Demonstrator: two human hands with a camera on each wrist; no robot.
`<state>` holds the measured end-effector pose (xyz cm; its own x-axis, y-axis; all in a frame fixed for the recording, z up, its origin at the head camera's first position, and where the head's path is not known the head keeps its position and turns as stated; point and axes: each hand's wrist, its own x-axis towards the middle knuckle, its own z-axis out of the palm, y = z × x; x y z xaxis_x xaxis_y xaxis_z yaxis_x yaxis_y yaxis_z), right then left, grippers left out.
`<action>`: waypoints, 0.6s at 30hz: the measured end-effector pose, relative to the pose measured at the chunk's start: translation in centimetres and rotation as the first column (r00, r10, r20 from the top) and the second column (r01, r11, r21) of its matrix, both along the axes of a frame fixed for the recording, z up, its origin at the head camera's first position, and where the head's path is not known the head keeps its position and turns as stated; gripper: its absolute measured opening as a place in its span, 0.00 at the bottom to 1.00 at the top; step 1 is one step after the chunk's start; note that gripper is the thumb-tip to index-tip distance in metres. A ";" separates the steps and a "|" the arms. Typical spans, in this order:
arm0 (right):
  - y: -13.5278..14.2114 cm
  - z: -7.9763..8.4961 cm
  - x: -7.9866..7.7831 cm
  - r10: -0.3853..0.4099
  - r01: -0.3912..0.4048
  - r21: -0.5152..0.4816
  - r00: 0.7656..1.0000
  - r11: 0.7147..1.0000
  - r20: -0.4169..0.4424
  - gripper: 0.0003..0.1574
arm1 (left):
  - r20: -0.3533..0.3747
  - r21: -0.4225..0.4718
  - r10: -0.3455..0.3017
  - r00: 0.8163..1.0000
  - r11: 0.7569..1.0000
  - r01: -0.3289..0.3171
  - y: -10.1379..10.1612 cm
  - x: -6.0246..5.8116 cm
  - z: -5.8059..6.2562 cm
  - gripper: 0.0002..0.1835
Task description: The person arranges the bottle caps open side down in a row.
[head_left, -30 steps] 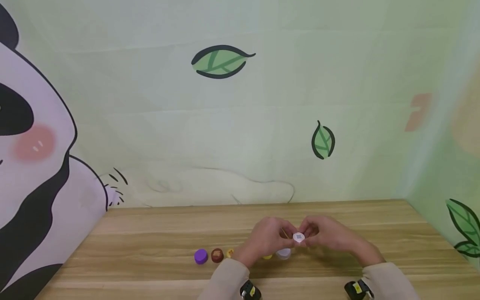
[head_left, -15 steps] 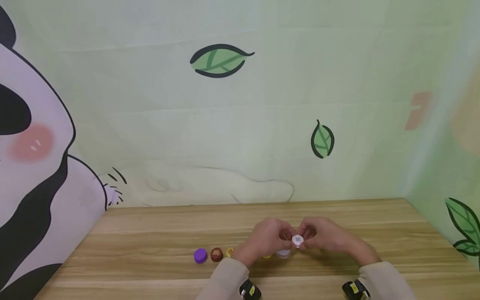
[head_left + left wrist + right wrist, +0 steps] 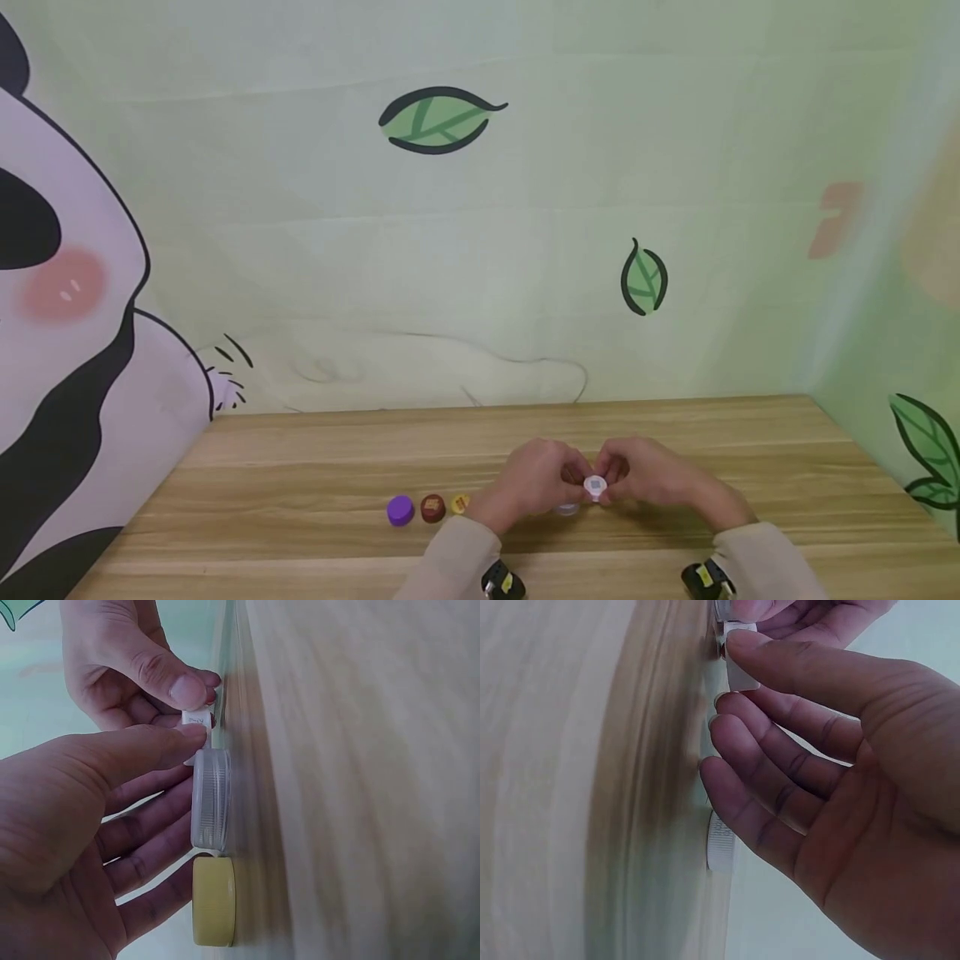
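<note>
Both hands meet over the table and pinch one small white cap (image 3: 596, 485) with a grey square mark on its top. My left hand (image 3: 531, 479) holds its left side between thumb and fingers. From the other side, my right hand (image 3: 651, 475) grips it by thumb and fingertips. A clear ribbed cap (image 3: 210, 799) stands just under the left fingers, with a yellow cap (image 3: 214, 901) beside it. In the right wrist view, a white ribbed cap (image 3: 720, 844) rests past the right fingers. The head view does not show this cap.
Left of the left forearm, a purple cap (image 3: 401, 510), a brown cap (image 3: 432, 508) and a yellow printed cap (image 3: 460, 503) lie in a row on the wooden table (image 3: 315, 467). Behind the table rises a printed cloth backdrop (image 3: 337, 267).
Both hands have come down slightly with the white cap, whose marked top now faces the head camera more. The yellow cap by the left wrist has become hidden in the head view.
</note>
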<state>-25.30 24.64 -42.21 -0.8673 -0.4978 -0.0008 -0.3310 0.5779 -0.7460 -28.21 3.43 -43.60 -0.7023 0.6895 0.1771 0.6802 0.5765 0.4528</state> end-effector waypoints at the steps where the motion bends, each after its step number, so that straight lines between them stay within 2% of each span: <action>1: 0.0 0.0 0.0 -0.001 0.001 -0.001 1.000 1.000 -0.001 0.14 | -0.007 -0.005 0.001 1.000 1.000 -0.001 0.0 0.0 0.0 0.08; 10: 0.0 -0.3 0.1 -0.004 0.004 0.008 1.000 1.000 -0.006 0.15 | -0.101 -0.067 0.010 0.995 0.998 -0.017 0.4 0.6 0.0 0.09; 18: 0.0 -0.2 0.2 -0.016 0.016 0.024 1.000 1.000 0.008 0.16 | -0.123 -0.114 0.020 0.992 0.993 -0.034 0.4 0.6 -0.1 0.09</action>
<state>-25.10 24.62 -42.39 -0.8752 -0.4833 -0.0199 -0.3153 0.6012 -0.7343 -27.58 3.86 -43.72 -0.6987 0.6917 0.1826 0.7099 0.6388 0.2965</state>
